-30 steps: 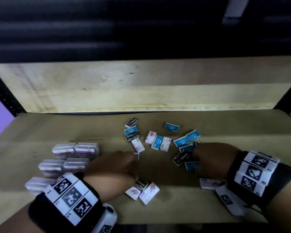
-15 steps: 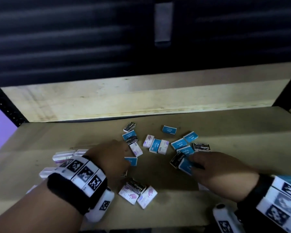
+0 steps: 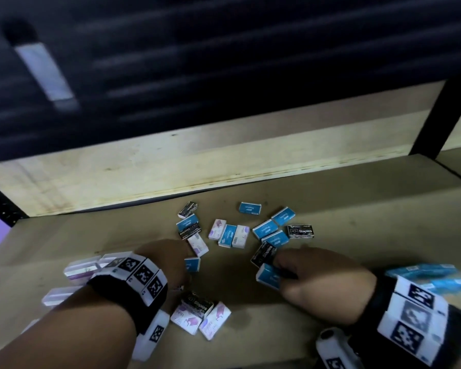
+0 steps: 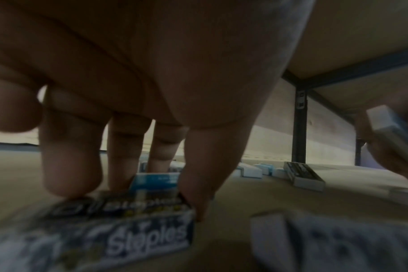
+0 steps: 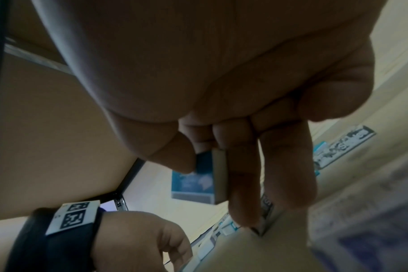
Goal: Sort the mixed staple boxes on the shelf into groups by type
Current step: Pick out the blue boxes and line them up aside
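Observation:
Small staple boxes in blue, black and white-pink lie mixed at mid-shelf in the head view. My right hand (image 3: 280, 272) pinches a blue staple box (image 3: 267, 278) between thumb and fingers, tilted just above the board; the right wrist view shows the blue box (image 5: 198, 184) in that pinch. A black Staples box (image 3: 263, 254) lies at its fingertips. My left hand (image 3: 183, 262) reaches down over another blue box (image 3: 192, 263); in the left wrist view this box (image 4: 155, 181) sits between its thumb and curled fingers. A black Staples box (image 4: 128, 204) lies just in front.
Clear packs with purple labels (image 3: 81, 270) are grouped at the left front, partly behind my left wrist. Blue packs (image 3: 423, 272) lie at the right behind my right wrist. Two white-pink boxes (image 3: 214, 321) and a black box (image 3: 197, 304) sit near the front edge. A black upright (image 3: 442, 113) stands at back right.
My right hand has taken a blue box from the cluster and drawn it back a little. My left hand has moved forward onto the small blue box. The head view has swung.

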